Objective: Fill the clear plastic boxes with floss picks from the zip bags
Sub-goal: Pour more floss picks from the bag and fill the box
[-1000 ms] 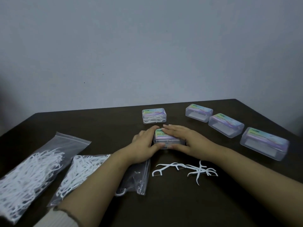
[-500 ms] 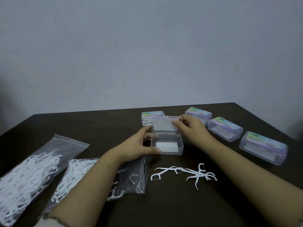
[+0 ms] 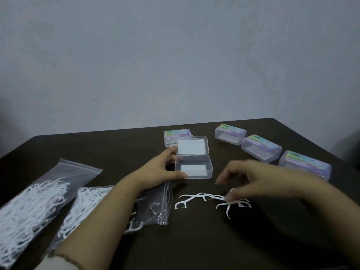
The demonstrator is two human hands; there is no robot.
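The left hand [image 3: 157,170] holds the side of the open box [image 3: 193,167], thumb in front and fingers behind. The box sits on the table [image 3: 194,240] with its lid [image 3: 191,145] standing up, and there are no picks in it. The right hand [image 3: 251,180] is blurry. Its fingers curl down over the loose floss picks [image 3: 212,200] near the box, but I cannot tell if it has pinched one. The zip bags [image 3: 35,207] lie to the left.

The picks are thin and tangled, so lifting one may drag others along and drop them. The light box could slide if the left hand lets go.
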